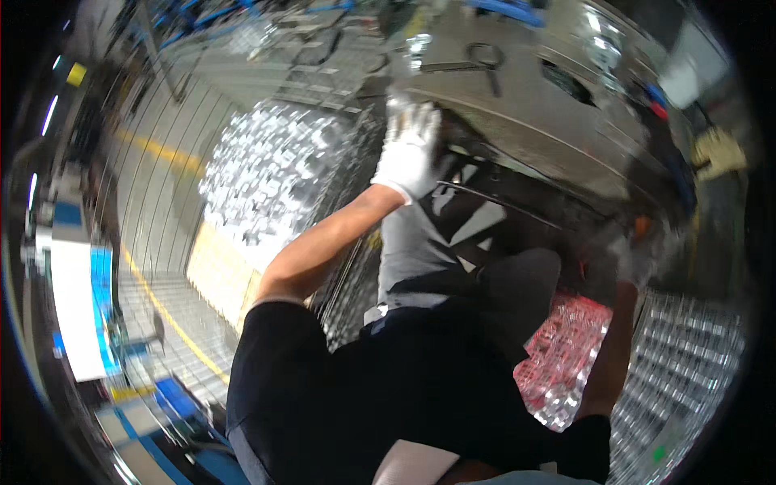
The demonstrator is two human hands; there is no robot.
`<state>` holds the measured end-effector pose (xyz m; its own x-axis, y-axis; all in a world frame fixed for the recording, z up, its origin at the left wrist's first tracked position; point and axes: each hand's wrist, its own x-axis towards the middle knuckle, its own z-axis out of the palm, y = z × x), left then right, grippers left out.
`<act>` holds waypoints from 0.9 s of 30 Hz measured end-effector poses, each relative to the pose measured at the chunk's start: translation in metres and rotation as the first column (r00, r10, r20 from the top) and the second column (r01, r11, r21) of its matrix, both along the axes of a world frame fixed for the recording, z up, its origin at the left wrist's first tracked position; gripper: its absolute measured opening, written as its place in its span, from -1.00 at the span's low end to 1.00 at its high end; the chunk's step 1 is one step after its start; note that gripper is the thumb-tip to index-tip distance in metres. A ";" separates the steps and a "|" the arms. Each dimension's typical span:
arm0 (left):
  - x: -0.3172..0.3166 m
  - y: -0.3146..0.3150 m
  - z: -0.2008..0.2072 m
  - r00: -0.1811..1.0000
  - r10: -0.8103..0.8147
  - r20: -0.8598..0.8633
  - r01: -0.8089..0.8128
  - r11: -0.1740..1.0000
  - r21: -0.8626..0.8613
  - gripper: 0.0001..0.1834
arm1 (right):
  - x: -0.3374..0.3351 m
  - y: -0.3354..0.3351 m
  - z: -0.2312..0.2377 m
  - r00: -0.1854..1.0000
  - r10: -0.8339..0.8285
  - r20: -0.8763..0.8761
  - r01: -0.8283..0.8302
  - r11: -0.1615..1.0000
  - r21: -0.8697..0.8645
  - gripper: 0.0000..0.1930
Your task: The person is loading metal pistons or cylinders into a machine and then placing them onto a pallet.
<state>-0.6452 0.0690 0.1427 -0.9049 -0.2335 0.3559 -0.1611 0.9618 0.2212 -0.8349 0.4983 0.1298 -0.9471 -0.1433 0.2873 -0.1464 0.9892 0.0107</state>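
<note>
My left hand [411, 153], in a white glove, reaches forward to the near left corner of a worn metal bench [525, 133]. Its fingers look stretched out and apart, though motion softens them, and no held thing can be made out. My right hand [634, 252], in a greyish glove, is low at the bench's right side, close to a small orange part [643, 225]. Blur smears its fingers, so their grip cannot be read. Between the hands, a thin dark bar [505, 202] runs along the bench's front above my knees.
Left of me, a wire-sided container holds a heap of shiny metal pieces [271, 174] above a cardboard sheet [222, 271]. By my right arm are a red basket [570, 323] with metal pieces and a wire mesh crate [687, 356]. A dark hand tool [489, 69] lies on the bench.
</note>
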 end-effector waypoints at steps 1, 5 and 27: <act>0.004 0.004 -0.004 0.998 0.010 -0.060 -0.009 1.000 0.016 -0.15 | -0.004 0.011 -0.012 0.984 0.113 -0.138 -0.113 0.994 0.012 -0.33; 0.032 0.028 -0.029 0.966 0.189 -0.178 -0.143 0.960 0.242 -0.16 | 0.012 0.008 -0.023 0.950 0.121 -0.289 -0.113 0.993 0.044 -0.28; 0.242 -0.137 -0.225 0.468 0.870 0.157 -0.879 0.438 0.190 -0.34 | -0.125 -0.140 0.112 0.895 0.286 -0.341 -0.385 0.883 -0.270 -0.59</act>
